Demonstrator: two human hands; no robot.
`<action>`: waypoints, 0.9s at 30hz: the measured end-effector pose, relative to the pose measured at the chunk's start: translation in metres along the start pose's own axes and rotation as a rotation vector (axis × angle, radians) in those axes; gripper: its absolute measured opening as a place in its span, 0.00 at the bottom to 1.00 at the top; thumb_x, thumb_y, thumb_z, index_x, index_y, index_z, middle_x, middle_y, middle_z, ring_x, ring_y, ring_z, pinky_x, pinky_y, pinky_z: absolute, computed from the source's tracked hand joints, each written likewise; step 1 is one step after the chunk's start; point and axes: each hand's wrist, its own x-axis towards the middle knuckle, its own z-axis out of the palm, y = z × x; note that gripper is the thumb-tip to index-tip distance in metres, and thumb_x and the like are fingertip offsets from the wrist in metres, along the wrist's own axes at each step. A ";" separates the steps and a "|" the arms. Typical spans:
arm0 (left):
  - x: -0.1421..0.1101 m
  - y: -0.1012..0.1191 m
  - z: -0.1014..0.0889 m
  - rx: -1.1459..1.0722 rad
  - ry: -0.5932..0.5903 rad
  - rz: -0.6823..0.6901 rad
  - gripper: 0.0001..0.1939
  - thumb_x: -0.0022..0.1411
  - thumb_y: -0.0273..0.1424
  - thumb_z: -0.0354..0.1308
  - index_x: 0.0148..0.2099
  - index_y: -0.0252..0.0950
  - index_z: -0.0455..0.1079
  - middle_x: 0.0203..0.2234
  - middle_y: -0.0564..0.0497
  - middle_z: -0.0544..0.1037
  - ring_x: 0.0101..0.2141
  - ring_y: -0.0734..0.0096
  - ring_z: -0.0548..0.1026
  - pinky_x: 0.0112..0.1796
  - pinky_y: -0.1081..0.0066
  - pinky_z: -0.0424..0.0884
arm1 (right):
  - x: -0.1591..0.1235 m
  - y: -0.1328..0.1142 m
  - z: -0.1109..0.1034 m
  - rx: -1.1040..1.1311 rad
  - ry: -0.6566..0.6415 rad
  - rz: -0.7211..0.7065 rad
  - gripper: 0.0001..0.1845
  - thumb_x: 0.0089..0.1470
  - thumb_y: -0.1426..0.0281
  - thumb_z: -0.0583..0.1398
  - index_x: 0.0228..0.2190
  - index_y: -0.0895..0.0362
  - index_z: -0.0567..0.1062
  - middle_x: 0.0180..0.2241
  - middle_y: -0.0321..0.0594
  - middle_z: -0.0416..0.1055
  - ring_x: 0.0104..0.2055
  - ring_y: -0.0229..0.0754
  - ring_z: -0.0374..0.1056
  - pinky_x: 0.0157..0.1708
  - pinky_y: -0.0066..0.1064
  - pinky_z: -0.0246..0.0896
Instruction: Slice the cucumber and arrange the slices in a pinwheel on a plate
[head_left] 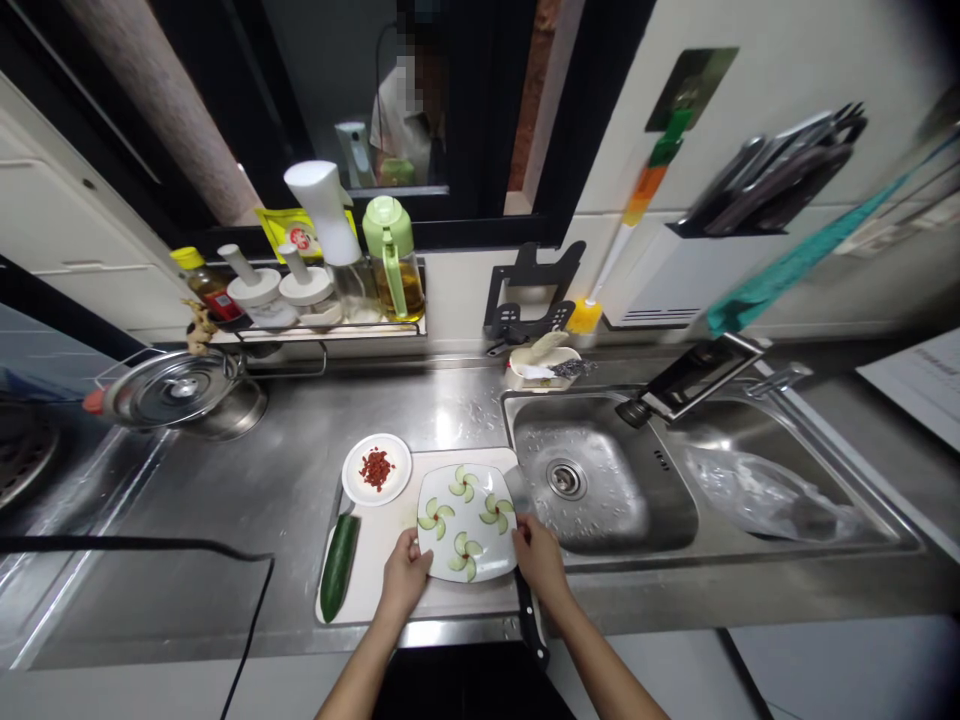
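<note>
A squarish white plate carries several pinwheel flowers of green cucumber slices with small red centres. My left hand grips its lower left edge, and my right hand grips its right edge. Below the plate lies a pale cutting board. At the board's left side rests a cucumber, and behind it sits a round white dish of small red pieces. Beside my right hand is a knife, its black handle at the board's right edge and most of its blade hidden.
A steel sink with a tap is to the right; a clear plastic bag lies in its second basin. A lidded pot stands left, below a rack of condiments. A black cable crosses the left counter.
</note>
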 end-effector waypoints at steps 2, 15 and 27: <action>-0.001 0.004 -0.003 -0.028 -0.004 0.013 0.21 0.48 0.38 0.59 0.45 0.35 0.67 0.16 0.61 0.62 0.20 0.75 0.64 0.26 0.75 0.60 | 0.000 -0.002 -0.002 0.048 0.013 -0.005 0.15 0.46 0.69 0.50 0.32 0.57 0.73 0.25 0.39 0.72 0.29 0.43 0.67 0.33 0.31 0.58; -0.032 0.054 -0.028 -0.423 -0.151 -0.093 0.28 0.46 0.42 0.63 0.47 0.39 0.59 0.30 0.51 0.78 0.27 0.70 0.75 0.25 0.76 0.65 | -0.011 -0.042 -0.026 0.553 -0.050 0.065 0.14 0.43 0.61 0.57 0.31 0.56 0.74 0.24 0.36 0.69 0.28 0.42 0.65 0.30 0.31 0.59; -0.048 0.067 -0.040 -0.476 -0.112 -0.060 0.29 0.45 0.43 0.65 0.47 0.40 0.60 0.35 0.50 0.78 0.29 0.70 0.76 0.23 0.78 0.65 | -0.023 -0.060 -0.027 1.009 -0.204 0.259 0.23 0.36 0.61 0.67 0.35 0.53 0.68 0.26 0.32 0.70 0.26 0.38 0.66 0.23 0.26 0.56</action>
